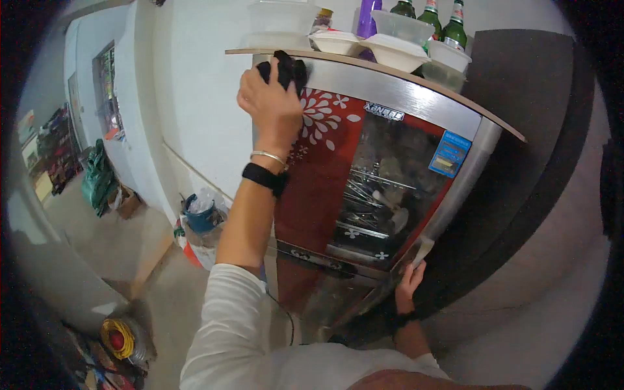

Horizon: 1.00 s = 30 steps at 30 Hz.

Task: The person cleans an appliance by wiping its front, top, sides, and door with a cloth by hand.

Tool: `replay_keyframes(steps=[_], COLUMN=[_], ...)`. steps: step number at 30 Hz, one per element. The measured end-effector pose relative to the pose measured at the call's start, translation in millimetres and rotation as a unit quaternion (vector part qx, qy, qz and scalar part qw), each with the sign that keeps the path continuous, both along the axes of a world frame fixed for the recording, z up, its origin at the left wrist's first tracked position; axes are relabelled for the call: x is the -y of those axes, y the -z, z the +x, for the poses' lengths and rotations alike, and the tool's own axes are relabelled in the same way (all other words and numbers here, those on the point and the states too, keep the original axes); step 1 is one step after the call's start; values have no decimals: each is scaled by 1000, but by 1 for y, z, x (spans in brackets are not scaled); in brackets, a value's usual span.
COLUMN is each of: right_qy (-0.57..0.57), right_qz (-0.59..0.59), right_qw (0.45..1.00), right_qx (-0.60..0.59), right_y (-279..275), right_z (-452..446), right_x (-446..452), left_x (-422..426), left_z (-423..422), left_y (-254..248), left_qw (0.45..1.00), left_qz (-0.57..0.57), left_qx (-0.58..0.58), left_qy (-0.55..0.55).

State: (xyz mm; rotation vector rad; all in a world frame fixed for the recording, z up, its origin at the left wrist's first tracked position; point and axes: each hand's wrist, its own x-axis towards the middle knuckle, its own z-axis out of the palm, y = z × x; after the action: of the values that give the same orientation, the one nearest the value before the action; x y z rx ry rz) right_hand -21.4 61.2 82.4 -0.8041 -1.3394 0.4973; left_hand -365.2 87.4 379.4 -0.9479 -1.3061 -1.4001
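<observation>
My left hand (272, 107) is closed on a bunched black cloth (290, 73), pressed against the upper left corner of a dish cabinet (312, 169). The cabinet has a red front with white flower shapes, a silver top strip and a dark glass window. Metal racks and utensils (367, 195) show dimly through the glass. Low on the cabinet's right side, my right hand (409, 281) has its fingers curled at the edge, by a pale piece (423, 252). Whether that hand grips this piece or the cabinet edge is unclear.
On the board (478, 107) atop the cabinet stand plastic containers (403, 27), foam boxes (393, 53), green bottles (454, 29) and a purple bottle (368, 19). A dark panel (520, 110) flanks the right. A blue bucket (203, 214) and coiled yellow hose (117, 338) sit left.
</observation>
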Motion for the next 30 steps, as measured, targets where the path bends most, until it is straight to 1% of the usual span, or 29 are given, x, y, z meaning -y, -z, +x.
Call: replay_keyframes(steps=[1, 3, 4, 5, 6, 7, 8, 9, 10, 12, 13, 14, 15, 16, 17, 18, 19, 20, 21, 22, 23, 24, 25, 27, 28, 29, 30], right_qy=[0, -2, -6, 22, 51, 45, 58, 63, 68, -32, -32, -19, -6, -6, 15, 35, 36, 56, 65, 75, 34, -7, -7, 86, 85, 91, 97], right_qz=[-1, -13, -15, -26, -38, -42, -65, -74, -83, -68, -68, -72, -76, -77, -80, -83, -88, -84, -83, -82, -86, -90, -92, -137, -137, -140, -143], right_qw=[1000, 999, 999, 999, 998, 998, 996, 995, 994, 997, 997, 997, 997, 997, 997, 996, 995, 995, 994, 992, 995, 996, 996, 987, 987, 986, 985], right_qx=[1, -37, -32, -25, -16, -9, 5, 16, 27, 24, 26, 28, 29, 31, 6, -18, -14, 18, 36, 54, 27, 0, 1, -21, -22, -20, -15], right_y=[0, 2, 6, 14, 19, 20, 20, 17, 13, 4, 6, 11, 12, 13, 10, 8, 8, 9, 8, 8, 7, 5, 4, 0, 2, 3, 2], right_z=[-1, -4, -3, 0, 3, 5, 5, 7, 8, 12, 14, 15, 15, 13, 7, 3, 4, 5, 5, 5, 5, 4, 1, -7, -8, -8, -8], right_x=[0, 0, -3, -7, -8, -7, -5, -5, -6, -5, -7, -9, -9, -8, -4, -2, -1, -1, -1, -1, 0, 1, 2, 2, 2, 2, 2], left_x=[-3, 0, 12, 0, 1, 3, 4, 0, 0, 3, 2, 6, 16, 1, -2, -3, -8, -12, -14, -18, -22, -22, -19, -16, -18, -6, -6], left_z=[11, 46, 68, 95, 113, 132, 145, 149, 143, 119, 104, 89, 72, 45, 20, -3, -24, -37, -43, -48, -52, -53, -51, -49, -49, -42, -37], left_y=[3, 10, 18, 37, 61, 83, 101, 117, 117, 113, 106, 86, 68, 61, 44, 29, 21, 18, 23, 30, 38, 54, 79, 152, 200, 235, 277], left_qw=[1000, 996, 984, 985, 962, 932, 900, 867, 871, 901, 924, 929, 949, 977, 990, 997, 998, 998, 998, 995, 975, 969, 962, 945, 949, 948, 942], left_qz=[21, -46, -111, -127, -163, -210, -244, -258, -257, -215, -212, -284, -266, -182, -128, -75, -47, -19, -23, -1, 22, 13, 6, -10, -24, -88, -67], left_qx=[-13, -15, -53, -101, -180, -235, -307, -329, -322, -289, -278, -202, -125, -89, -43, 4, 25, 46, 48, 38, 26, 51, 75, 134, 156, 187, 219], left_qy=[-4, 81, 132, 50, 129, 181, 192, 271, 268, 244, 152, 126, 119, 68, 37, 4, -16, -36, -37, 92, 219, 240, 261, 299, 272, 243, 246])
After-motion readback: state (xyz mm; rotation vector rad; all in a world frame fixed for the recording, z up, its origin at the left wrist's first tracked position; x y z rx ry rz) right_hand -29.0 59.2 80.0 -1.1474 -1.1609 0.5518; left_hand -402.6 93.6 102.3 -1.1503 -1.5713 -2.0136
